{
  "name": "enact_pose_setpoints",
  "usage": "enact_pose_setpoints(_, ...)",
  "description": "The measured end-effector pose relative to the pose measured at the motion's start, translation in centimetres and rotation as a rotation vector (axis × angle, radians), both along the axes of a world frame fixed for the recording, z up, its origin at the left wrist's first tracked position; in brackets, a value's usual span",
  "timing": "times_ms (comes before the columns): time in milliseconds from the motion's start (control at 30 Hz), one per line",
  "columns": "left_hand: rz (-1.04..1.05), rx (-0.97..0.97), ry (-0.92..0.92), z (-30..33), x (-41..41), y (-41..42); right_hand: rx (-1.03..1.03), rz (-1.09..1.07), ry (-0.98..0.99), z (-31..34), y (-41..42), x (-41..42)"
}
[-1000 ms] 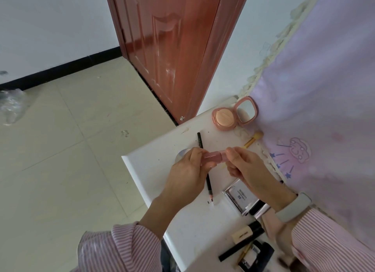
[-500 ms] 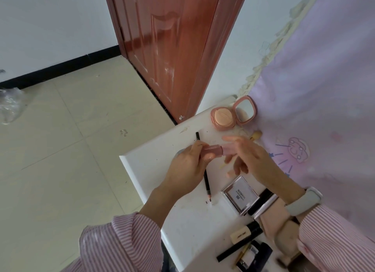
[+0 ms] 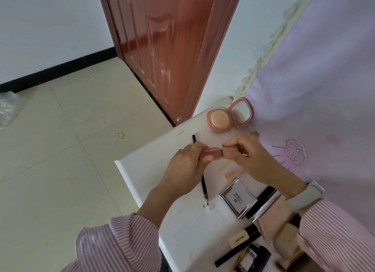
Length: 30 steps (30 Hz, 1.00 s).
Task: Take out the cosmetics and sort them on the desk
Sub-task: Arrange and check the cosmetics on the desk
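White surface (image 3: 146, 170) carries the clutter. Beyond the fingers, at the far corner against the lilac wall covering (image 3: 316, 89): open pink cushion compact (image 3: 220, 121), mirror lid tilted up. Black pencil (image 3: 204, 187) runs under the left hand (image 3: 182, 170), its far end poking out past the knuckles, its tip on the near side of the hand. Just under the right hand (image 3: 249, 158): a thin yellow stick (image 3: 223, 166) and a small peach piece (image 3: 231, 174) on the surface; a yellow-tipped brush end (image 3: 253, 136) sits beyond the right hand by the wall. Nearer than the fingers, toward the right wrist: silver square palette (image 3: 237, 198), a black tube (image 3: 261, 200) beside it, a pink pouch (image 3: 274, 217) partly under the right sleeve. Nearest edge: cream-and-black concealer tube (image 3: 244, 236), long black stick (image 3: 233, 253), more small dark items, blurred.

Pink lip gloss tube (image 3: 213, 154) is held above the surface between both hands, roughly horizontal. Left fingers curl round its labelled body end, thumb underneath. Right fingers pinch the other, cap end; the cap itself is mostly hidden by them. Can't tell whether cap and body are separated. Nothing lies between the tube and the surface except the pencil and the yellow stick.
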<state>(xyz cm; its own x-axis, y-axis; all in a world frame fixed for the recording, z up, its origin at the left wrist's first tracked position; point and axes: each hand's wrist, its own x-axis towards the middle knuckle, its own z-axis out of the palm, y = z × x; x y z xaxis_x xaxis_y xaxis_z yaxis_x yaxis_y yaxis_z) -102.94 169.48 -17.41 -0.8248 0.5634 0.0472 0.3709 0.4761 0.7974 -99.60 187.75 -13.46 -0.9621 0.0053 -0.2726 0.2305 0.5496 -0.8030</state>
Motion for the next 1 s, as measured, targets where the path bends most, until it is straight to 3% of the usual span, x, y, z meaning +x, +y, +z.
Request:
enact_pose_setpoints(133, 0.002, -0.014, 0.047, -0.2, -0.2, 0.1, -0.071, 0.06, -0.022, 0.1, 0.6, 0.1)
enact_pose_setpoints(367, -0.019, -0.035, 0.073, -0.1, -0.2, 0.5, 0.251, 0.185, 0.128, -0.1, 1.1, 0.4)
enact_pose_setpoints(567, 0.001, -0.032, 0.064, 0.1, -0.4, 0.2, 0.417, 0.239, 0.068, 0.3, 1.2, 0.0)
enact_pose_setpoints(667, 0.048, -0.012, 0.005, 0.1, -0.3, 0.1, 0.672, 0.314, 0.372, 0.8, 0.9, 0.2)
enact_pose_setpoints(733, 0.054, 0.003, -0.049, 0.1, -0.4, -0.1, 0.725, 0.321, 0.496, 1.0, 0.8, 0.2)
enact_pose_setpoints(867, -0.075, 0.017, -0.13, 0.7, -1.0, -0.2, 0.728, 0.341, 0.611, 0.9, 1.1, 0.1)
enact_pose_setpoints(1000, -0.203, -0.108, -0.05, 1.0, -1.6, -0.2, 0.805, 0.399, 0.658, 1.1, 1.8, 0.3)
